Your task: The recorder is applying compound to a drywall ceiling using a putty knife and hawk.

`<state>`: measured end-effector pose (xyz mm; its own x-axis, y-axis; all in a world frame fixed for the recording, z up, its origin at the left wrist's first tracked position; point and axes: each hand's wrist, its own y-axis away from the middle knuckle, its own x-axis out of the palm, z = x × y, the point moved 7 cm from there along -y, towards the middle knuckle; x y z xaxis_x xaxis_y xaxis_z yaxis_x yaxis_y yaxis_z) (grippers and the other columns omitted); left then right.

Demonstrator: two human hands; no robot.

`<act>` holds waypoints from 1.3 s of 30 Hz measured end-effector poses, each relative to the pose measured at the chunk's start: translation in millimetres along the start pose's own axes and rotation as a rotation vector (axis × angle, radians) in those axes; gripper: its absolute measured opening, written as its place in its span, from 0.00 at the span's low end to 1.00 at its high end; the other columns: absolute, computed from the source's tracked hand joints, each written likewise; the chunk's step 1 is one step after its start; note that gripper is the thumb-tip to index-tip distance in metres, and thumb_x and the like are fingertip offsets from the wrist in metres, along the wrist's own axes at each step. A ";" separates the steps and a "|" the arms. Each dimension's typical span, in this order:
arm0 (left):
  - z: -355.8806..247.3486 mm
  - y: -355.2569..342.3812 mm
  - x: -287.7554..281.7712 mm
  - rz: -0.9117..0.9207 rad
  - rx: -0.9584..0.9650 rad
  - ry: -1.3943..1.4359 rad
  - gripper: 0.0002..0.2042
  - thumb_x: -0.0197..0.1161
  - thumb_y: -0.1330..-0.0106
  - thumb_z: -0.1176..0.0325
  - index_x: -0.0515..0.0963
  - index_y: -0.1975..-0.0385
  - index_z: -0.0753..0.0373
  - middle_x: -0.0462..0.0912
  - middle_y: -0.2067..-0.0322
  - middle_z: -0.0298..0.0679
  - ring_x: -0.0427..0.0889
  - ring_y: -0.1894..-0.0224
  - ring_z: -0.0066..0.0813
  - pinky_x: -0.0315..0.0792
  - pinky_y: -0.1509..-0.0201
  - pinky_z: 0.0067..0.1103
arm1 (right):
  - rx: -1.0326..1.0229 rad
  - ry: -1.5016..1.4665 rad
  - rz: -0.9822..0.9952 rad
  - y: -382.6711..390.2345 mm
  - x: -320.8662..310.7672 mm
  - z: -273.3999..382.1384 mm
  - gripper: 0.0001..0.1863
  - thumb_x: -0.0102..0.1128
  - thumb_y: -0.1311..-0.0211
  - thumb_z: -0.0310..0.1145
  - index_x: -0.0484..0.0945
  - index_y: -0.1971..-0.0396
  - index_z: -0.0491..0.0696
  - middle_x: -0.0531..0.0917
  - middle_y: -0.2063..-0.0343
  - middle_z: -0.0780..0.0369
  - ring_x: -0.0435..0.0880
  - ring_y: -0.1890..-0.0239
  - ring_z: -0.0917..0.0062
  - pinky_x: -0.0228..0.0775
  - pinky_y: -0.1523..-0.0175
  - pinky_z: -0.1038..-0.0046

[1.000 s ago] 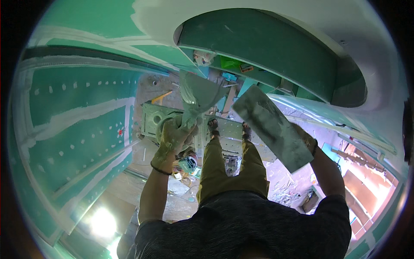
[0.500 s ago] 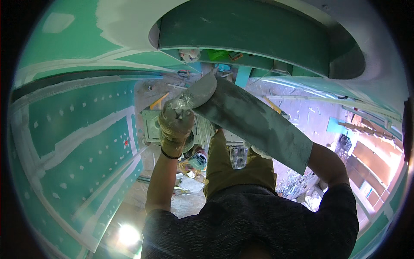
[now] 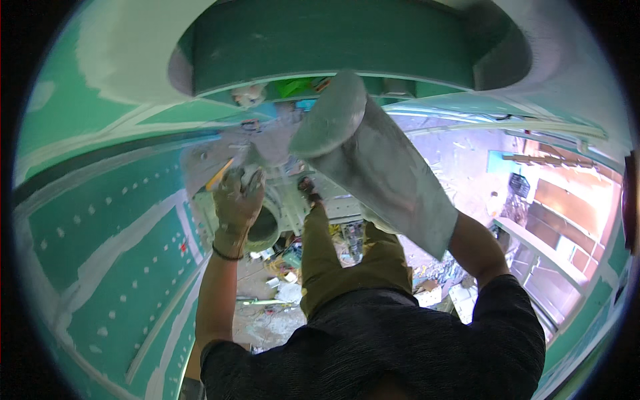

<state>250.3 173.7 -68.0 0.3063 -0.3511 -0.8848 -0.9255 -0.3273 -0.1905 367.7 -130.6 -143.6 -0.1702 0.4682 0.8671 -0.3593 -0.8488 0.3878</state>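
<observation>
My left hand (image 3: 239, 200) is closed round the handle of a putty knife (image 3: 252, 157), whose wide blade is coated in pale filler. It is above a round bucket (image 3: 264, 232). My right hand, hidden behind the long grey steel trowel (image 3: 393, 183), holds it up at a slant, with my wrist (image 3: 470, 240) showing at its lower end. A rounded mound of pale filler (image 3: 330, 113) lies on the trowel's upper end. The knife blade is a little left of the trowel, apart from it.
I stand on a perforated metal platform (image 3: 333, 205) above a littered floor (image 3: 270, 317). Green plasterboard with filled seams (image 3: 113, 260) lines the left. A curved recess (image 3: 333, 47) is in front, with small objects on its ledge (image 3: 293, 87). Wooden boards (image 3: 553, 187) are at the right.
The filler mound now sits on the trowel's upper end. My left hand has drawn the knife down and left, away from it. The trowel's upper end has risen, and the view has shifted.
</observation>
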 end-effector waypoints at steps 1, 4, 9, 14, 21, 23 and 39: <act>-9.7 5.9 10.7 -0.008 0.012 0.030 0.12 0.68 0.38 0.60 0.81 0.60 0.61 0.85 0.70 0.43 0.85 0.71 0.41 0.79 0.66 0.33 | -0.027 0.007 -0.004 8.9 -6.5 11.2 0.24 0.56 0.26 0.42 0.72 0.37 0.44 0.80 0.44 0.54 0.81 0.43 0.68 0.74 0.36 0.67; -9.1 44.5 77.0 0.374 -0.749 0.799 0.13 0.68 0.35 0.58 0.80 0.61 0.62 0.81 0.77 0.36 0.79 0.78 0.25 0.71 0.73 0.25 | -0.107 0.034 -0.013 6.5 -46.9 88.6 0.24 0.55 0.26 0.42 0.72 0.37 0.44 0.80 0.43 0.53 0.81 0.43 0.67 0.74 0.36 0.66; -41.1 92.1 98.7 0.282 -1.052 1.265 0.11 0.69 0.32 0.60 0.76 0.63 0.60 0.76 0.79 0.31 0.69 0.84 0.20 0.64 0.80 0.22 | -0.190 0.079 0.049 28.6 -78.4 185.9 0.24 0.55 0.26 0.42 0.71 0.37 0.44 0.79 0.43 0.53 0.81 0.42 0.66 0.75 0.36 0.66; -64.3 116.6 105.4 0.124 -1.136 1.362 0.16 0.70 0.34 0.55 0.78 0.62 0.62 0.69 0.84 0.27 0.61 0.87 0.14 0.57 0.83 0.17 | -0.485 0.462 -0.600 22.3 -170.8 317.6 0.14 0.53 0.28 0.38 0.80 0.51 0.47 0.85 0.59 0.61 0.85 0.60 0.72 0.78 0.53 0.67; -78.1 140.6 121.2 0.011 -1.202 1.346 0.16 0.69 0.34 0.55 0.78 0.62 0.62 0.68 0.85 0.28 0.61 0.87 0.15 0.57 0.84 0.19 | -0.544 1.180 -1.038 -0.9 -213.2 422.2 0.14 0.66 0.34 0.40 0.80 0.52 0.52 0.84 0.62 0.67 0.82 0.65 0.81 0.72 0.61 0.73; -93.4 134.5 137.7 -0.025 -1.229 1.402 0.16 0.70 0.34 0.55 0.78 0.62 0.62 0.68 0.85 0.28 0.61 0.87 0.16 0.57 0.84 0.19 | -0.539 1.243 -1.125 15.5 -235.4 474.4 0.18 0.67 0.36 0.43 0.80 0.51 0.50 0.84 0.63 0.64 0.82 0.61 0.80 0.72 0.56 0.70; -90.0 136.8 155.3 -0.080 -1.289 1.415 0.14 0.69 0.33 0.58 0.79 0.64 0.63 0.73 0.84 0.32 0.63 0.89 0.19 0.59 0.85 0.19 | -0.436 1.153 -1.019 -27.3 -223.6 462.5 0.34 0.71 0.39 0.40 0.69 0.35 0.43 0.81 0.51 0.59 0.80 0.48 0.69 0.73 0.43 0.61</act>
<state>191.3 -4.6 -193.2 0.8802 -0.4403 0.1773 -0.4042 -0.4997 0.7661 839.9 -325.7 -203.5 -0.2038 0.8678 -0.4533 -0.9394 -0.0429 0.3401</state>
